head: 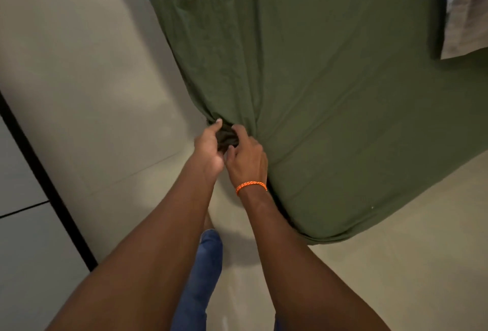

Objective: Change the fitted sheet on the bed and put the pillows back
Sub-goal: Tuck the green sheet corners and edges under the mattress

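The olive-green cotton fitted sheet (330, 87) covers the bed, gathered into a bunch at its left edge near the foot corner. Judging by this, tucking remains and no pillows are visibly back. The left hand (210, 148) and right hand (247, 157), fingers curled, pinch that bunch.

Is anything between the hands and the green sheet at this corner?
Nothing visible. The left hand and right hand both grip a bunched fold of the green fitted sheet at the mattress edge, directly on the fabric.
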Demonstrator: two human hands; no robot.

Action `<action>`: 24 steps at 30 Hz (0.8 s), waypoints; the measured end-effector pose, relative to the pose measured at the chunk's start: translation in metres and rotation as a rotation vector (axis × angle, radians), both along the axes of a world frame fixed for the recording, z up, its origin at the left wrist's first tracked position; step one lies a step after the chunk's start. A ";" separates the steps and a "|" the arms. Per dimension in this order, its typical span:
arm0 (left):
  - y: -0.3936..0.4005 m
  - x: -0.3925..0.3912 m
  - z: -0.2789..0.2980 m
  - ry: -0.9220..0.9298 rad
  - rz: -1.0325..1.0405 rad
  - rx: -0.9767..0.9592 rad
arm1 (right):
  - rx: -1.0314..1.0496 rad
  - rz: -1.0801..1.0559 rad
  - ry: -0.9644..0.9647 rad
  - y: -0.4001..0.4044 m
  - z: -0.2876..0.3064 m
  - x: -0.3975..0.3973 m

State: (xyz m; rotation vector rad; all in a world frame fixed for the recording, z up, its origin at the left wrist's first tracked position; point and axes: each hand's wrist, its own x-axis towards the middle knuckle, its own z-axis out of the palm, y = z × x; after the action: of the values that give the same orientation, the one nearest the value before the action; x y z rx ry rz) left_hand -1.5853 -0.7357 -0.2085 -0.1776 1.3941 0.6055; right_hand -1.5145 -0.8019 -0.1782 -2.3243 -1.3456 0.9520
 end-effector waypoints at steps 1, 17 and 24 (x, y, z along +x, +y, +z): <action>0.012 -0.004 -0.002 0.059 0.029 0.051 | 0.049 0.018 0.029 0.000 -0.003 -0.003; 0.085 -0.036 0.036 1.014 -1.119 1.320 | -0.376 -0.056 0.116 0.084 -0.022 -0.010; 0.104 -0.030 0.019 0.980 -1.802 1.566 | -0.038 -0.082 -0.236 0.055 -0.027 -0.025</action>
State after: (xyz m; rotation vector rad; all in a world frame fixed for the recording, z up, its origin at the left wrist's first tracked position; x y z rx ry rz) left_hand -1.6153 -0.6315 -0.1897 2.5759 0.9282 -0.0303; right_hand -1.5390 -0.7471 -0.2054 -2.5649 -1.3136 0.7029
